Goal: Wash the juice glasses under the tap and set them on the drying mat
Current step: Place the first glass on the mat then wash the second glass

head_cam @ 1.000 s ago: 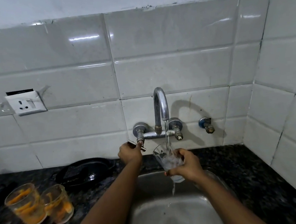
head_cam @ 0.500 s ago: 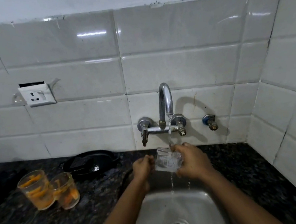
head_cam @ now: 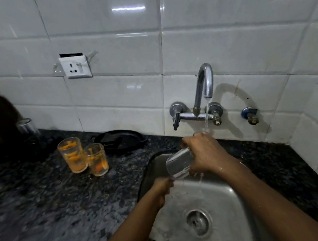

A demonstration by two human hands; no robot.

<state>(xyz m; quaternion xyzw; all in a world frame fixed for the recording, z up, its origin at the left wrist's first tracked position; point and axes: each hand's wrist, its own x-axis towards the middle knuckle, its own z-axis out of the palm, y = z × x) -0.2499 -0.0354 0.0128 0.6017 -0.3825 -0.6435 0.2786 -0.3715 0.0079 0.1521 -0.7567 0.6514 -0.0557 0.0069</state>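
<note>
A: Where is the glass being washed?

B: The clear, straight-sided juice glass lies on its side over the stainless steel sink, base towards the left. The right hand is at its mouth end, fingers curled round or into the rim; which, I cannot tell. The thin stream from the curved chrome wall tap lands on the back of that hand.

A: And the left hand?

B: The left hand sits just below the glass's base, fingers loosely curled. Whether it touches the glass is hidden, so I cannot tell if it holds anything.

A: What could go wrong?

B: I'd judge the grip the weak point. Wet glass, wet skin, one hand doing the holding: a slip would drop it onto the steel basin and might chip it. The water is also hitting the hand, not the glass, so the rinse may be poor, and spray could reach the dark speckled stone tabletop.

A: Anything else waiting?

B: Two clear glasses streaked with orange pulp stand touching on the tabletop left of the sink, near a black shallow pan. A swinging elbow could topple them. I see no drying mat.
</note>
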